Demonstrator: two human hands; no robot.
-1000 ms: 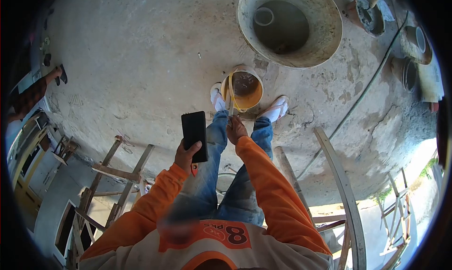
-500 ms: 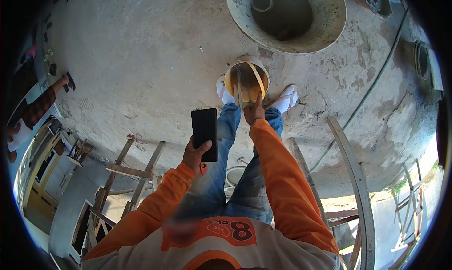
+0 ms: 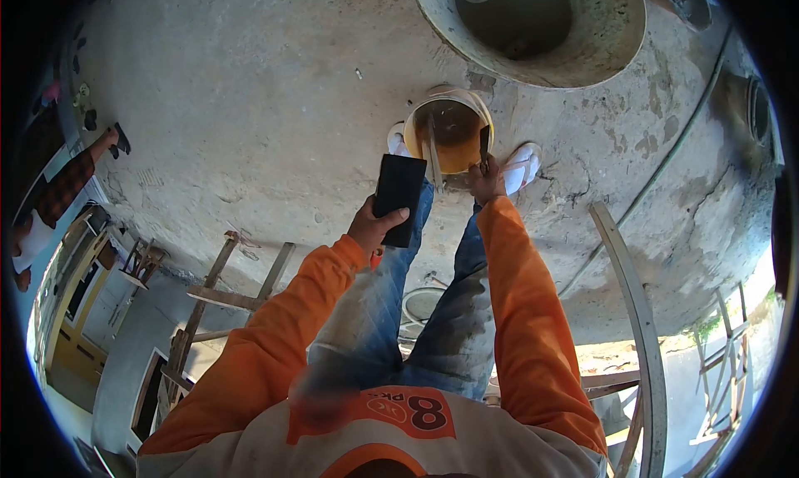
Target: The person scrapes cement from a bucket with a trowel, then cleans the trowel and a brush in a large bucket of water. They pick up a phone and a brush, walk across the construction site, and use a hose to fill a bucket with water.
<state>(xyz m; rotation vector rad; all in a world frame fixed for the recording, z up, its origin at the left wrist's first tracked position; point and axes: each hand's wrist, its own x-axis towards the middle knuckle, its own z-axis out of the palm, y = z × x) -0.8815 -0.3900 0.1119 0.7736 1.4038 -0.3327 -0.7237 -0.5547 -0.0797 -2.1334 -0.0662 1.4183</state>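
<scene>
My left hand (image 3: 376,228) is closed on a flat black rectangular plate (image 3: 401,196), the thumb lying across its lower face. A small red piece (image 3: 377,258) shows just below that hand. My right hand (image 3: 487,181) grips a narrow dark-bladed tool (image 3: 485,143), its blade pointing away from me over the right rim of the bucket (image 3: 414,113). The bucket stands on the floor between my feet. Inside it are a brownish, wet-looking bottom and a long thin stick (image 3: 433,151) leaning against the near rim.
A large round tub (image 3: 612,57) with grey liquid and a ring-shaped object stands beyond the bucket. A hose (image 3: 666,174) runs along the right. Wooden frames (image 3: 628,286) rise on both sides of me. At far left, another person's leg (image 3: 101,143) is visible.
Both hands have moved right and forward. The right hand has come from the bucket's near edge to its right side, and the dark blade now shows. The plate has moved closer to the bucket.
</scene>
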